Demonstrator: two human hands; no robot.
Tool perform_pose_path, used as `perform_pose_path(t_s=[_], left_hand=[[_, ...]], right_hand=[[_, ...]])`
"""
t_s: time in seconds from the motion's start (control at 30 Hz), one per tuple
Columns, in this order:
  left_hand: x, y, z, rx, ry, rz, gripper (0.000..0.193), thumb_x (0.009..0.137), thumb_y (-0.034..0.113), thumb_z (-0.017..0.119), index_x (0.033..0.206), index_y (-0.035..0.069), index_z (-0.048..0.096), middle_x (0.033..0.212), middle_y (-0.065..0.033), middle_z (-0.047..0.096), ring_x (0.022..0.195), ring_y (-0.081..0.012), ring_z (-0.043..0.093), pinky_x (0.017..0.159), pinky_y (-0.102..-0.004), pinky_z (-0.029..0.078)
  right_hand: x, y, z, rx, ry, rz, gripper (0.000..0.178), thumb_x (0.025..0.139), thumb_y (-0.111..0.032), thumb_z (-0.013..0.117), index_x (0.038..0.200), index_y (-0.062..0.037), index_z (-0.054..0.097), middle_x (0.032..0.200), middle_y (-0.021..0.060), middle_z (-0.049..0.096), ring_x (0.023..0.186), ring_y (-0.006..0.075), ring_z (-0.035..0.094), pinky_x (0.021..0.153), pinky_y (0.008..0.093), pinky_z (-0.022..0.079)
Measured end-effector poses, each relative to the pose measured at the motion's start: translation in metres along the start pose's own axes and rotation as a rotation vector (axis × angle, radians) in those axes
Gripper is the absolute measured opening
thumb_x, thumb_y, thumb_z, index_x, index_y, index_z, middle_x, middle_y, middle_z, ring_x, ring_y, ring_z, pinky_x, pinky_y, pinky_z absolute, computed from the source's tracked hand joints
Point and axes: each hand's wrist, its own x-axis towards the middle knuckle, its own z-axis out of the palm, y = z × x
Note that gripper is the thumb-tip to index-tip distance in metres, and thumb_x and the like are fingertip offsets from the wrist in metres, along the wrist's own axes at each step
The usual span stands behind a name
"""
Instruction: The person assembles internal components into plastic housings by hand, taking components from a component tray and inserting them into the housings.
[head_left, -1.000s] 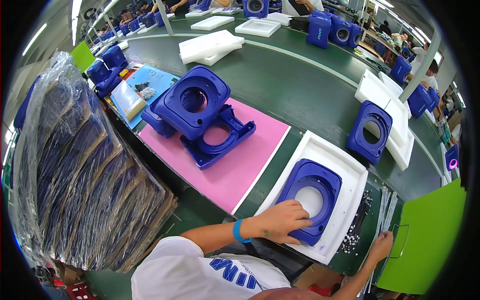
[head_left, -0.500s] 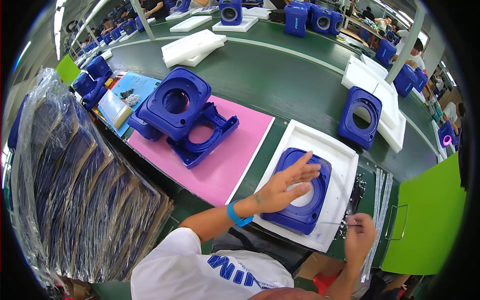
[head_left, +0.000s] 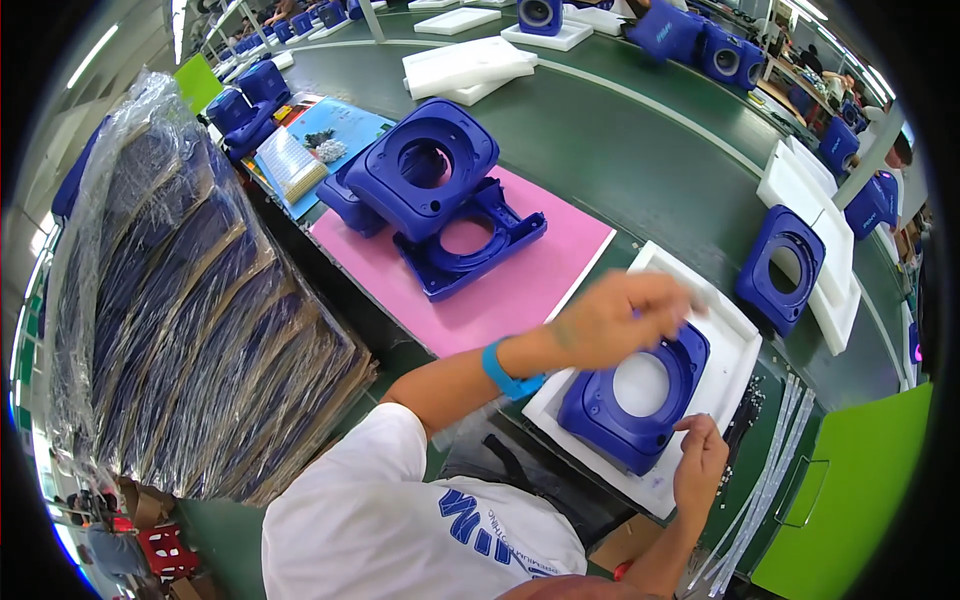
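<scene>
A blue plastic speaker housing with a large round opening lies in a white foam tray. My left hand, with a light-blue band on its wrist, hovers over the housing's far edge. Its fingers look bent but are smeared by motion, with a pale blur at their tips, so its hold cannot be told. Close to the housing's near right corner is my right hand, thumb and fingers pinched together. Whatever sits in that pinch is too small to make out.
More blue housings are stacked on a pink mat at left. Another housing leans on white foam at right. Beside the tray lie small dark parts and clear strips. Plastic-wrapped stacked parts stand far left.
My left hand went from stretched fingers over the opening to bent fingers at the far edge. My right hand moved from the small parts to the housing's corner. The view has turned.
</scene>
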Motion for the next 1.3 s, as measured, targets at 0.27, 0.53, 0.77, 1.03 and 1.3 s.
perform_pose_path(t_s=[0.27, 0.53, 0.77, 1.03, 1.3], left_hand=[[-0.029, -0.027, 0.048, 0.123, -0.443, 0.165, 0.019, 0.103, 0.006, 0.068, 0.122, 0.003, 0.070, 0.099, -0.0130, 0.067, 0.091, -0.0311, 0.071, 0.078, -0.0416, 0.058], [-0.032, -0.052, 0.053, 0.357, -0.249, 0.394, 0.022, 0.100, 0.009, 0.069, 0.120, 0.002, 0.072, 0.092, -0.0122, 0.069, 0.081, -0.0309, 0.070, 0.071, -0.0417, 0.055], [-0.029, -0.047, 0.042, 0.197, -0.120, 0.220, 0.018, 0.101, 0.007, 0.068, 0.117, 0.001, 0.074, 0.087, -0.0112, 0.067, 0.074, -0.0260, 0.069, 0.068, -0.0387, 0.054], [-0.036, -0.052, 0.047, 0.184, -0.151, 0.136, 0.017, 0.101, 0.005, 0.069, 0.116, 0.000, 0.076, 0.082, -0.0141, 0.072, 0.068, -0.0256, 0.070, 0.065, -0.0387, 0.055], [-0.029, -0.059, 0.044, 0.013, -0.140, -0.083, 0.016, 0.104, 0.007, 0.069, 0.113, -0.005, 0.075, 0.092, -0.0093, 0.077, 0.077, -0.0123, 0.074, 0.066, -0.0280, 0.059]], right_hand=[[0.008, 0.002, 0.016, -0.311, -0.050, -0.357, 0.010, 0.096, -0.003, 0.065, 0.103, 0.0004, 0.072, 0.081, 0.0218, 0.070, 0.069, 0.0450, 0.066, 0.064, 0.0493, 0.050], [-0.003, -0.034, 0.026, 0.189, 0.030, -0.248, 0.032, 0.102, -0.007, 0.070, 0.132, 0.0051, 0.068, 0.099, 0.0091, 0.074, 0.074, 0.0133, 0.061, 0.064, 0.0296, 0.047], [-0.007, -0.015, 0.023, 0.375, -0.041, -0.001, 0.031, 0.109, -0.012, 0.066, 0.134, 0.0062, 0.068, 0.081, 0.0033, 0.070, 0.062, 0.0033, 0.051, 0.056, 0.0195, 0.038], [-0.004, -0.015, 0.036, 0.320, 0.069, -0.121, 0.023, 0.109, -0.011, 0.065, 0.126, 0.0046, 0.068, 0.081, 0.0068, 0.073, 0.055, 0.0054, 0.054, 0.050, 0.0203, 0.039], [-0.004, -0.021, 0.035, 0.448, 0.096, -0.005, 0.012, 0.108, -0.006, 0.062, 0.114, 0.0033, 0.067, 0.083, 0.0105, 0.076, 0.059, 0.0077, 0.060, 0.053, 0.0226, 0.046]])
